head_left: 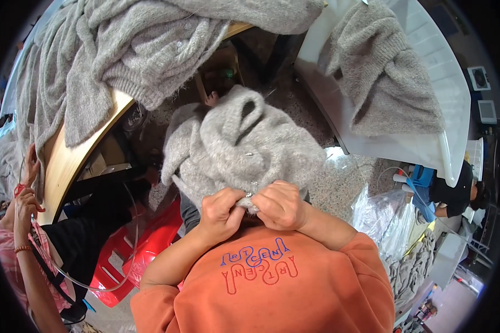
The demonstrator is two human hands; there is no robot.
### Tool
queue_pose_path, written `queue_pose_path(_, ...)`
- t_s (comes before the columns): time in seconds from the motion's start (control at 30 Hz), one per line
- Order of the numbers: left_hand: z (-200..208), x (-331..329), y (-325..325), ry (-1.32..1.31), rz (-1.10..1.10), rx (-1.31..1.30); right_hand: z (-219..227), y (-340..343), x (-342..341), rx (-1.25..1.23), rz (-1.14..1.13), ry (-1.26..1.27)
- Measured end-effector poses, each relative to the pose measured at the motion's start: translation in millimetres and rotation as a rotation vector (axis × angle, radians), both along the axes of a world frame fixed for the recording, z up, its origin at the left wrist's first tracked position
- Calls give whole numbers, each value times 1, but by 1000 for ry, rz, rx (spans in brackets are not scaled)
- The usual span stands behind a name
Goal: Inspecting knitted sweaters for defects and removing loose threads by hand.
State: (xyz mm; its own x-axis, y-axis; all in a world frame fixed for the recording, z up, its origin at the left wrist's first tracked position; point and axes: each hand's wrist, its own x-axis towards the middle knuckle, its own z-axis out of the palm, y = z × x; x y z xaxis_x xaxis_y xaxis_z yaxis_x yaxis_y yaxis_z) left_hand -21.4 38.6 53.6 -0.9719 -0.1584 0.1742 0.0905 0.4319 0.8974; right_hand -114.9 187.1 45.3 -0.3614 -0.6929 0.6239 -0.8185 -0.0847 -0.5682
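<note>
Orange sweatshirt with blue stitched lettering fills the lower frame, closest to the lens; both forearms rise from it toward the middle. Head view: left hand and right hand sit side by side, knuckles almost touching, each curled closed and pinching the near edge of a fuzzy grey knitted garment. Fingers of the left hand fold over the knit hem; a small metallic piece shows right between the two sets of fingers, too small to identify. Garment bunches up and away from the fingers, lying over the lap, with a looped fold at its far end. Beyond and to the left of the fingers, a wooden desk carries a large heap of the same grey knitwear. Beyond and to the right, a white plastic chair holds another folded grey knit. Left of the fingers, low down, a red plastic stool stands on the speckled floor. Far left edge: another person's hand, red band at the wrist. Right of the fingers, clear plastic bags lie just beside the sleeve.
</note>
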Motion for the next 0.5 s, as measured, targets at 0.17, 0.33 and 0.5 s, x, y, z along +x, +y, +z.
queue_pose_path(0.17, -5, 2, -19, -15, 50, -272, -5, 7, -6, 17, -77, 77)
queue_pose_path(0.33, -43, -1, -36, -286, 58, -569, -2, 20, -24, 106, -153, -47)
queue_pose_path(0.5, -103, -20, -58, -407, -137, -581, -5, 33, -27, -3, -298, -72)
